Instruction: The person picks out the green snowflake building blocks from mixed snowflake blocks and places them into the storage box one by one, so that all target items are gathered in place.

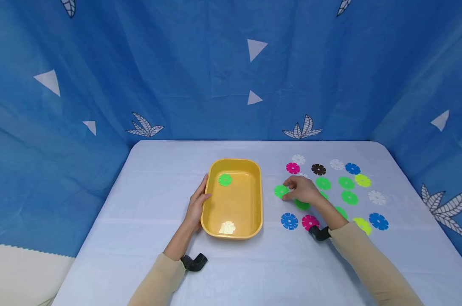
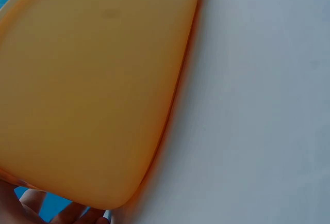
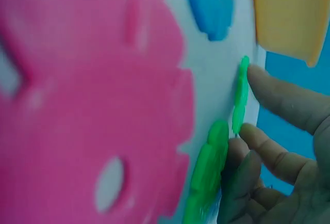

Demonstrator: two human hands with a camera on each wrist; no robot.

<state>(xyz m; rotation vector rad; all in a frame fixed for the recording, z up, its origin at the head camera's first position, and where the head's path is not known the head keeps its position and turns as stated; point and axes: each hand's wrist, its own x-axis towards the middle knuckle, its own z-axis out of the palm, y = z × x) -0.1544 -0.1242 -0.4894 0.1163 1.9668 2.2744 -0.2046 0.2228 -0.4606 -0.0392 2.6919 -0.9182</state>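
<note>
A yellow plastic tray (image 1: 232, 204) stands on the white table. My left hand (image 1: 195, 207) grips its left wall, the thumb over the rim and the other fingers along the outer side. In the left wrist view, fingertips (image 2: 67, 213) show at the tray's lower edge. Inside the tray lies one green snowflake disc (image 1: 225, 179). To the tray's right, my right hand (image 1: 302, 189) pinches another green snowflake disc (image 1: 281, 191), thumb and index finger at opposite parts of its edge. A further green disc (image 3: 206, 172) lies under the curled fingers in the right wrist view.
Several loose snowflake discs are spread over the table's right side, among them a pink disc (image 1: 293, 168), a black disc (image 1: 318, 169), a blue disc (image 1: 289, 221) and a yellow disc (image 1: 362, 180). Blue curtains (image 1: 208, 76) hang behind and at both sides of the table.
</note>
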